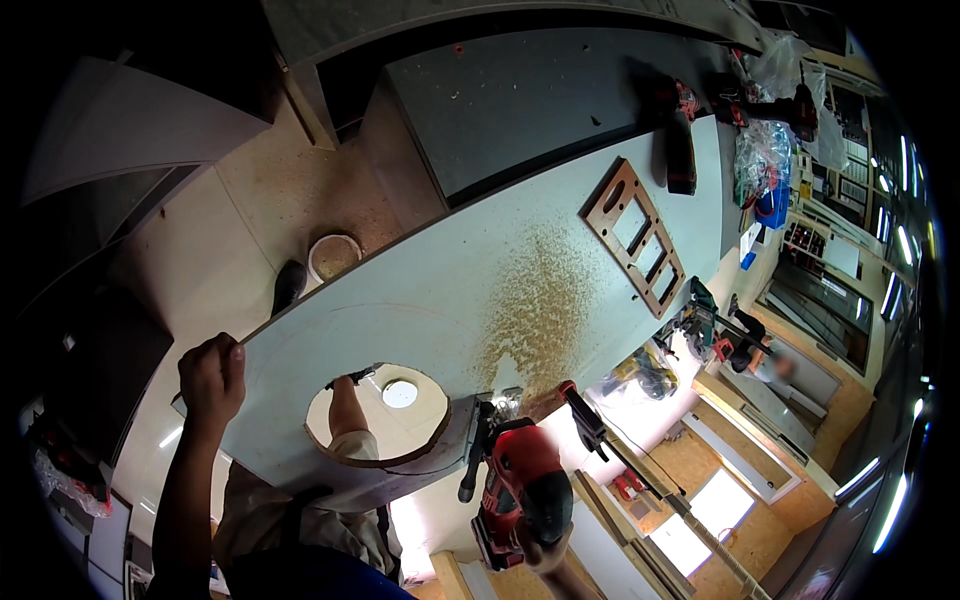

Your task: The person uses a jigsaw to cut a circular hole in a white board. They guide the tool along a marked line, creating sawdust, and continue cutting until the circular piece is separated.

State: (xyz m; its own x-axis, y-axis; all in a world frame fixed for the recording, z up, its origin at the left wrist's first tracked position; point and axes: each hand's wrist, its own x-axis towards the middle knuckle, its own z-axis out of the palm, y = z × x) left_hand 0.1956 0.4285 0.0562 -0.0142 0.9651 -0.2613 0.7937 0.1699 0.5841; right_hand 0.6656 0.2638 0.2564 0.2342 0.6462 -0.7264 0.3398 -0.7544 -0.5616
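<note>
A pale board [420, 290] lies in front of me, with a large rough-edged round cutout near its near left end. My left hand [212, 375] is closed around the board's left corner. At the near edge, right of the cutout, my right hand [545, 550] grips a red and black cordless power tool [525, 465] with a black side handle. The tool's working end is partly hidden, so its exact kind is unclear. Sawdust [540, 300] is scattered over the middle of the board. Through the cutout show a leg and the floor.
A brown template [603, 216] with several openings lies on the board's right side. Beyond it rest a red and black cordless tool [682, 150] and another drill [800, 110]. A round bucket [335, 257] stands on the floor. Another person [765, 360] is farther off to the right.
</note>
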